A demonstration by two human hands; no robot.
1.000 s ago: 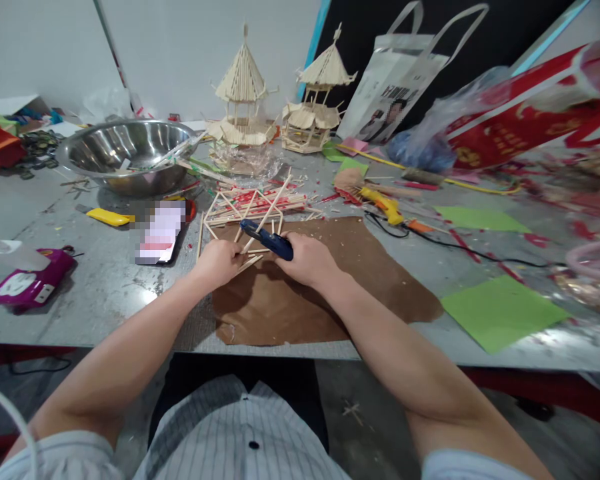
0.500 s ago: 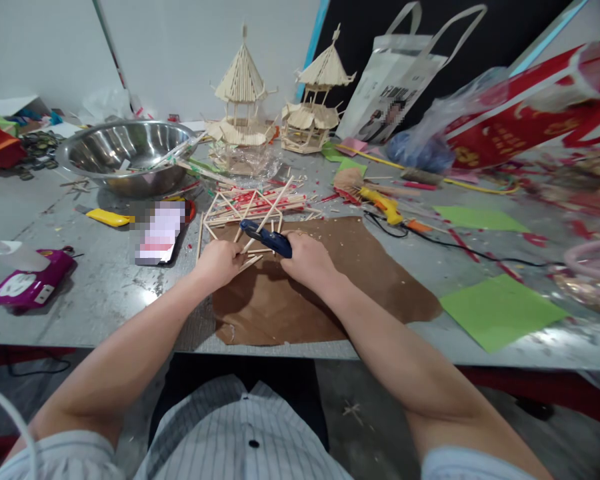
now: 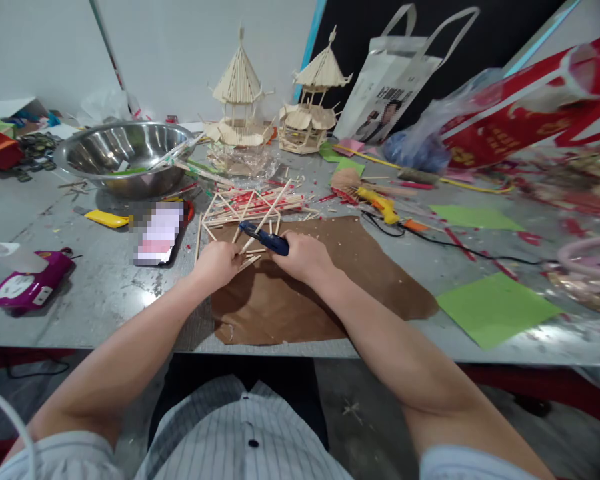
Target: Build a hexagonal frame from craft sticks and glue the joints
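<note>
Pinched in my left hand (image 3: 219, 263) is a thin wooden stick (image 3: 267, 217), slanting up and to the right. My right hand (image 3: 303, 257) grips a dark blue hand tool (image 3: 265, 237), whose exact kind I cannot make out. Its tip lies against or very near the slanted stick, just above my left fingers. Around the hands is a zigzag of joined sticks (image 3: 219, 197), and a few short sticks (image 3: 250, 261) lie below the tool. Both hands are over the upper left of a brown sheet (image 3: 330, 300). My fingers partly hide the stick's lower end.
Red-tipped sticks (image 3: 290, 202) are piled behind the hands. A phone (image 3: 160, 230), a yellow cutter knife (image 3: 107, 218) and a steel bowl (image 3: 130, 150) stand left. Two stick pagodas (image 3: 240, 83) rise at the back. Right are a yellow glue gun (image 3: 380, 203) with cord and green paper (image 3: 497, 310).
The whole view has shifted slightly. Both hands keep their hold, with the tool at nearly the same place on the stick.
</note>
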